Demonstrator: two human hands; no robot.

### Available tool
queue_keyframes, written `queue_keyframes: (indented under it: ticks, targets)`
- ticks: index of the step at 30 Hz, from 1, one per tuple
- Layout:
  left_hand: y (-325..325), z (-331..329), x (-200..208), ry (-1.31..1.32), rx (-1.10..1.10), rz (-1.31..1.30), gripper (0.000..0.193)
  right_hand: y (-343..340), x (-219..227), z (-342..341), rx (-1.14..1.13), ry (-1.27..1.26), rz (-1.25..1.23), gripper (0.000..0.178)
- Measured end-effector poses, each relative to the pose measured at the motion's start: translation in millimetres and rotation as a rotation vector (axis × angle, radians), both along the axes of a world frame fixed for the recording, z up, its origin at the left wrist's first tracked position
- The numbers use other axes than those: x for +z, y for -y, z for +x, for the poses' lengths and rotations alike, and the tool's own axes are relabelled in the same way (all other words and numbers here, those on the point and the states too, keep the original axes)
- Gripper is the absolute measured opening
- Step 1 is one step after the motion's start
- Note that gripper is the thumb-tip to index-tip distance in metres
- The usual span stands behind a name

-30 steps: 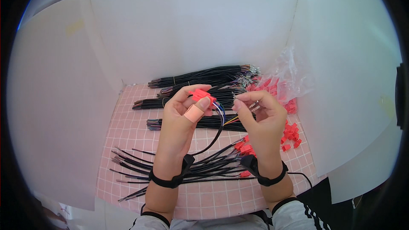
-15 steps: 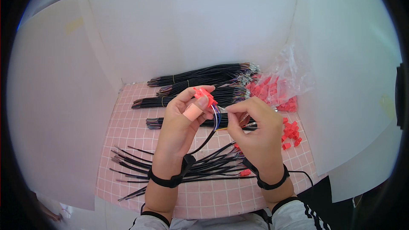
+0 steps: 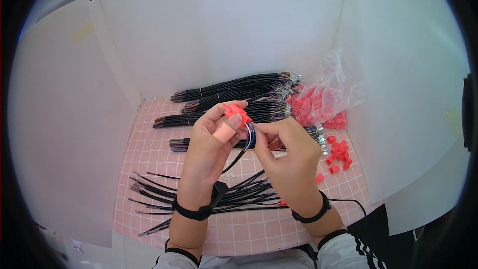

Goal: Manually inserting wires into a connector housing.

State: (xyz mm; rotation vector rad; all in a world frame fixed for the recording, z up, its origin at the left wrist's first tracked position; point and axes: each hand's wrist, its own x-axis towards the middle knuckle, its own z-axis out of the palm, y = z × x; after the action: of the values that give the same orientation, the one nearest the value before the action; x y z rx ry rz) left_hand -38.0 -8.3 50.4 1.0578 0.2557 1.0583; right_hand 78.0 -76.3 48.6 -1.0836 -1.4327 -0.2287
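Between thumb and fingers, my left hand (image 3: pixel 211 137) grips a red plastic connector housing (image 3: pixel 236 113); a peach-coloured band wraps its thumb. Thin coloured wires (image 3: pixel 250 134) run from the housing down into a black sheathed cable (image 3: pixel 234 161), which passes behind my left wrist. Close beside the housing, my right hand (image 3: pixel 289 149) pinches one of the thin wires with thumb and forefinger, near the housing's lower right side. The wire's tip is hidden by the fingertips. Both wrists carry black straps.
Tied bundles of black cables (image 3: pixel 234 86) lie at the back of the pink checked tabletop (image 3: pixel 149 157). A clear bag of red housings (image 3: pixel 313 104) sits back right, with loose red housings (image 3: pixel 339 150) before it. Separate black cables (image 3: pixel 239 197) lie near me. White panels (image 3: pixel 229 25) enclose the sides and back.
My right hand has moved left, closer to the housing, bringing the pinched wire up to it. My left hand has barely moved.
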Motion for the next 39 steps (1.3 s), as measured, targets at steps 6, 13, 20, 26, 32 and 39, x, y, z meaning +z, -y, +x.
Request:
queue_keyframes:
  ticks: [6,13,20,26,32,39]
  targets:
    - [2,1,2,0.010,0.034,-0.013,0.028,0,3,-2,0.042,-0.061,0.009,0.016]
    - [2,1,1,0.039,0.025,-0.036,0.028,0,4,-1,0.119,-0.042,0.002,0.015]
    - [2,-1,2,0.023,0.055,-0.009,0.029,-4,1,-3,0.135,-0.185,-0.002,0.013]
    - [4,1,3,0.011,0.078,0.061,0.031,-8,-2,1,0.235,-0.276,-0.058,0.010]
    - [6,4,2,0.050,0.083,0.094,0.033,-10,-3,3,0.330,-0.432,-0.096,0.008]
    - [3,2,1,0.042,0.157,0.091,0.037,-16,-5,6,0.485,-0.434,-0.097,0.009]
